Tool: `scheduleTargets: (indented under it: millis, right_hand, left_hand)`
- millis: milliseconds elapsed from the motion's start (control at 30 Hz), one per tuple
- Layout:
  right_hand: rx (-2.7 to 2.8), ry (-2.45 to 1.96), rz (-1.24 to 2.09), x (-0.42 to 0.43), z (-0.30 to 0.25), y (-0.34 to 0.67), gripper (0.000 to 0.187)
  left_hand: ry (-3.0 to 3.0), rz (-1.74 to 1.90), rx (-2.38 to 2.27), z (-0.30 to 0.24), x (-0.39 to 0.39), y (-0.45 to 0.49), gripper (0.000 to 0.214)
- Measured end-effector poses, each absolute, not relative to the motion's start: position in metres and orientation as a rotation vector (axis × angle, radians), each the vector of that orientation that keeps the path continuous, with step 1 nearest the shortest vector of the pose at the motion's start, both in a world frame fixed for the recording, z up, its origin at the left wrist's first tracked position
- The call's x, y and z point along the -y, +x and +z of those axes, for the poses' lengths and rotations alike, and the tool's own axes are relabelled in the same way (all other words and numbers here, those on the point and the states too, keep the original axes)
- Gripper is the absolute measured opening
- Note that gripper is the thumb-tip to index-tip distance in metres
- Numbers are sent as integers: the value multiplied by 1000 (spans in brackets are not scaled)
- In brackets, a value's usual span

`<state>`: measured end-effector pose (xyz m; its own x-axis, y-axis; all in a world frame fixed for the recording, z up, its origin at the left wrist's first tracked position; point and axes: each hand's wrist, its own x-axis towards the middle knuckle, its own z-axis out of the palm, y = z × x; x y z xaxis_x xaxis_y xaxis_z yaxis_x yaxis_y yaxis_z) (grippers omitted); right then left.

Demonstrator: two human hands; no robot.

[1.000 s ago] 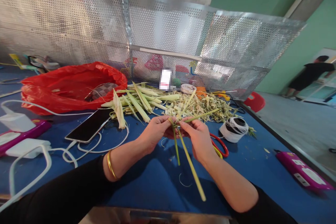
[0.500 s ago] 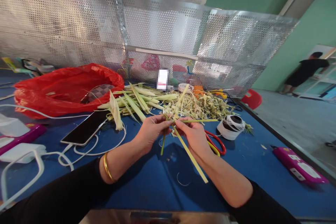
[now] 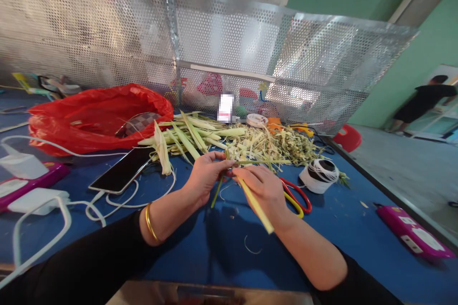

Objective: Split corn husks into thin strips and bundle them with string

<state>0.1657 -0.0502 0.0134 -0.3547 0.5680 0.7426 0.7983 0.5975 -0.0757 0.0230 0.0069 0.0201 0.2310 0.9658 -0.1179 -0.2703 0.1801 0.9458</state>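
My left hand and my right hand meet over the blue table, both pinched on crossed green leaf strips. One pale strip runs down past my right wrist; a shorter green one hangs below my left fingers. A thin strip points right toward the pile. Behind the hands lies a pile of leaf strips and trimmings.
A red plastic bag lies at the back left. A phone with white cables and chargers is on the left. Red-handled scissors, a spool of white string and a pink case are on the right. A perforated metal screen closes the back; a person stands far right.
The strips have turned: the long pale strip swung up and nearer my right wrist, the short green end shifted left. Both hands moved slightly closer together and lower.
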Motion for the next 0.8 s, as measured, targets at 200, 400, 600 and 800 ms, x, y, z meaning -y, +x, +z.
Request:
scheduleTargets:
  millis: [200, 400, 600, 800]
  right_hand:
    - [1810, -1151, -444, 44, 23, 174, 11]
    - [1713, -1462, -164, 36, 17, 180, 18]
    - [1703, -1590, -86, 34, 12, 177, 28]
    - [1729, -1364, -386, 37, 18, 179, 12]
  left_hand:
    - [1076, 926, -850, 23, 3, 26, 19]
    - [1158, 816, -821, 23, 4, 26, 14]
    - [1238, 830, -863, 19, 8, 30, 12]
    - [1156, 984, -929, 19, 2, 28, 13]
